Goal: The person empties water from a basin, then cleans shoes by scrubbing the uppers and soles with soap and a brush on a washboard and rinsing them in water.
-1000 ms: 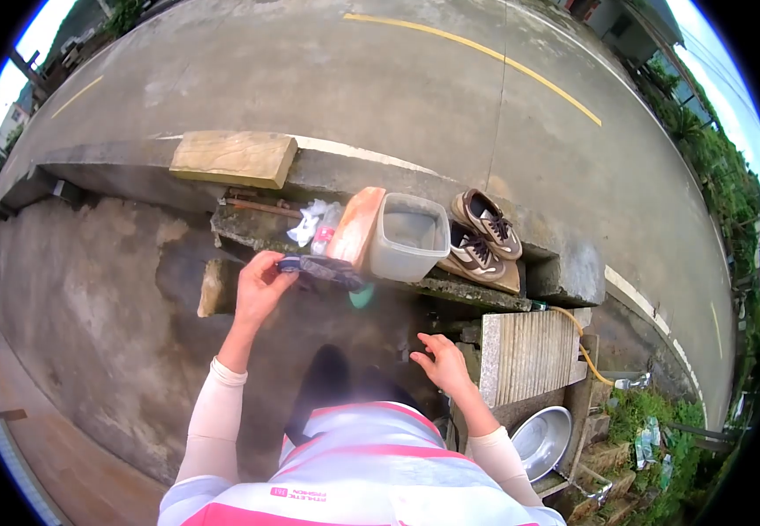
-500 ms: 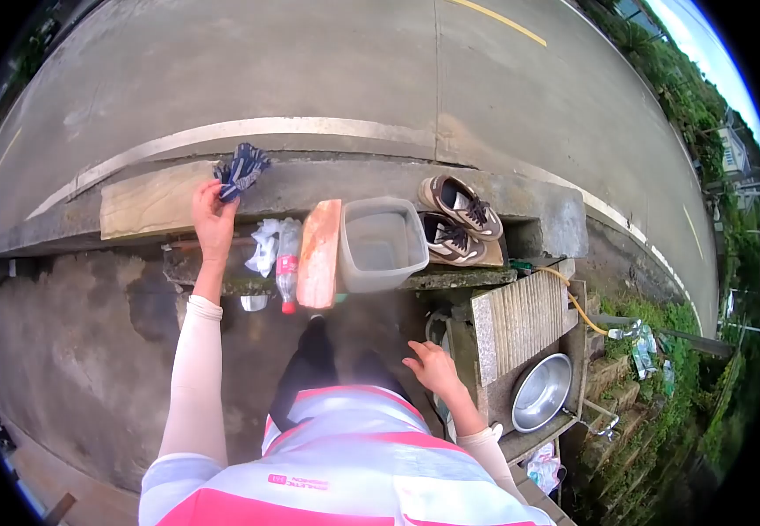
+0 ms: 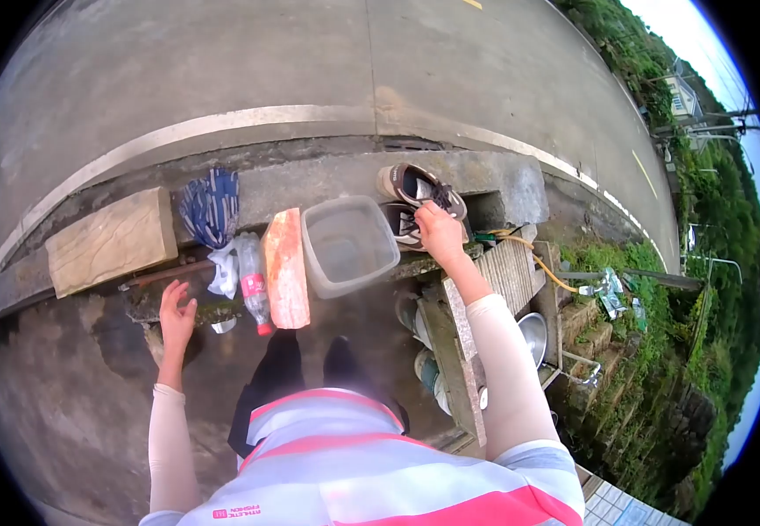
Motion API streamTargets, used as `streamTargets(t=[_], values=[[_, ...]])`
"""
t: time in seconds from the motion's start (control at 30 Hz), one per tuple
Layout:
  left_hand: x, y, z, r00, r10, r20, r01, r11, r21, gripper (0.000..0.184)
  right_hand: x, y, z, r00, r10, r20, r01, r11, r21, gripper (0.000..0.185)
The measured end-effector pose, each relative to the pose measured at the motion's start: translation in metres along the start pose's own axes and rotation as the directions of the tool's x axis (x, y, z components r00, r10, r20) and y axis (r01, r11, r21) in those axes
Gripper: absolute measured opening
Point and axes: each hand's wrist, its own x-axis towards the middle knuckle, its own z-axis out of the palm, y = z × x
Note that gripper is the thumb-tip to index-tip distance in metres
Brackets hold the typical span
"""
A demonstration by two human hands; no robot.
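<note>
My right hand (image 3: 441,235) reaches over the pair of brown-and-white sneakers on the ledge. Its fingers are closed at the laces of the upper sneaker (image 3: 408,182); the lower sneaker (image 3: 399,219) is partly hidden beneath the hand. My left hand (image 3: 177,314) is empty, fingers apart, above the ground by the ledge. Beyond it a blue-and-white striped cloth (image 3: 211,207) lies on the concrete wall. Near that hand are a crumpled clear plastic bag (image 3: 223,272) and a plastic bottle (image 3: 254,285) with a red cap and pink label.
A reddish stone block (image 3: 285,272) and a translucent plastic tub (image 3: 349,273) stand in the middle of the ledge. A flat tan stone (image 3: 110,241) lies at left. To the right are a ridged washboard slab (image 3: 507,272), a metal basin (image 3: 532,337) and a yellow hose (image 3: 542,260).
My left hand has let go of the striped cloth and drawn back toward me. My right hand has moved forward onto the sneakers. The view has shifted to the right.
</note>
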Motion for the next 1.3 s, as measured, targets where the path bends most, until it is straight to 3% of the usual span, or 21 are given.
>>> streamTargets(t=[0.07, 0.13, 0.23, 0.27, 0.3, 0.37, 0.4, 0.53, 0.6, 0.67, 0.73, 0.8, 0.87, 0.93, 0.97, 1.0, 1.1, 1.13, 1.2, 1.27, 1.3], values=[[-0.034, -0.026, -0.016, 0.995, -0.092, 0.041, 0.095, 0.991, -0.089, 0.037, 0.003, 0.008, 0.009, 0.952, -0.104, 0.289, 0.159, 0.972, -0.175, 0.012], [-0.070, -0.042, -0.027, 0.977, -0.199, 0.074, 0.198, 0.980, 0.016, 0.033, 0.005, 0.010, 0.014, 0.880, -0.078, 0.468, 0.247, 0.918, -0.312, 0.044], [-0.103, -0.048, -0.015, 0.964, -0.255, 0.079, 0.254, 0.967, 0.015, 0.026, 0.012, 0.012, 0.039, 0.887, -0.044, 0.460, 0.242, 0.893, -0.379, 0.062], [-0.110, -0.032, -0.009, 0.957, -0.272, 0.102, 0.269, 0.962, 0.045, 0.024, 0.014, 0.008, 0.044, 0.895, -0.081, 0.439, 0.263, 0.890, -0.372, 0.053], [-0.111, -0.037, 0.003, 0.970, -0.220, 0.108, 0.221, 0.975, 0.003, 0.023, 0.016, 0.008, 0.053, 0.870, -0.096, 0.484, 0.313, 0.865, -0.393, 0.049], [-0.096, 0.020, 0.025, 0.982, -0.117, 0.147, 0.125, 0.991, -0.046, 0.021, 0.015, 0.016, 0.076, 0.845, -0.110, 0.523, 0.365, 0.832, -0.417, 0.038], [-0.085, 0.056, 0.036, 0.984, -0.050, 0.174, 0.061, 0.997, -0.054, 0.022, 0.021, 0.008, 0.067, 0.769, -0.017, 0.639, 0.389, 0.806, -0.447, 0.033], [-0.036, 0.165, 0.106, 0.930, 0.277, 0.243, -0.251, 0.959, -0.131, 0.022, 0.019, 0.013, 0.080, 0.796, 0.112, 0.595, 0.291, 0.791, -0.538, 0.028], [-0.015, 0.218, 0.149, 0.891, 0.354, 0.285, -0.312, 0.932, -0.182, 0.022, 0.013, 0.016, 0.079, 0.796, 0.088, 0.599, 0.333, 0.762, -0.555, 0.023], [0.007, 0.269, 0.194, 0.841, 0.429, 0.330, -0.376, 0.901, -0.216, 0.024, 0.001, 0.026, 0.085, 0.858, -0.053, 0.510, 0.329, 0.820, -0.468, 0.020], [0.036, 0.300, 0.248, 0.833, 0.442, 0.334, -0.375, 0.894, -0.247, 0.026, -0.003, 0.034, 0.088, 0.909, -0.065, 0.411, 0.228, 0.904, -0.361, 0.020], [0.074, 0.304, 0.317, 0.885, 0.346, 0.312, -0.251, 0.918, -0.307, 0.029, 0.000, 0.038, 0.071, 0.854, -0.089, 0.513, 0.265, 0.922, -0.281, 0.017], [0.096, 0.328, 0.355, 0.940, 0.237, 0.245, -0.234, 0.971, -0.042, 0.034, -0.003, 0.044, 0.066, 0.911, -0.140, 0.388, 0.216, 0.963, -0.160, 0.012], [0.109, 0.349, 0.379, 0.963, 0.165, 0.213, -0.221, 0.936, 0.275, 0.041, -0.008, 0.051, 0.066, 0.932, -0.213, 0.293, 0.252, 0.962, -0.103, 0.010], [0.107, 0.364, 0.383, 0.973, -0.011, 0.228, -0.073, 0.932, 0.356, 0.045, -0.011, 0.053, 0.066, 0.941, -0.199, 0.272, 0.229, 0.970, -0.081, 0.010], [0.103, 0.377, 0.387, 0.979, -0.080, 0.190, -0.002, 0.918, 0.396, 0.049, -0.014, 0.054, 0.064, 0.951, -0.181, 0.252, 0.202, 0.978, -0.060, 0.009], [0.100, 0.389, 0.398, 0.953, -0.202, 0.225, 0.062, 0.859, 0.508, 0.053, -0.026, 0.058, 0.056, 0.959, -0.170, 0.226, 0.182, 0.983, -0.033, 0.008], [0.098, 0.386, 0.403, 0.968, -0.185, 0.168, 0.078, 0.863, 0.500, 0.045, -0.030, 0.058, 0.050, 0.959, -0.149, 0.242, 0.165, 0.985, -0.045, 0.008], [0.128, 0.326, 0.430, 0.896, -0.226, 0.382, 0.140, 0.961, 0.239, 0.035, -0.042, 0.059, 0.035, 0.959, -0.134, 0.251, 0.156, 0.986, -0.067, 0.009], [0.103, 0.331, 0.428, 0.882, -0.127, 0.455, 0.186, 0.979, -0.087, 0.016, -0.061, 0.061, 0.000, 0.955, -0.134, 0.264, 0.161, 0.983, -0.084, 0.009], [0.083, 0.349, 0.419, 0.864, -0.131, 0.487, 0.229, 0.962, -0.147, 0.013, -0.075, 0.066, -0.016, 0.948, -0.123, 0.293, 0.153, 0.985, -0.081, 0.009]])
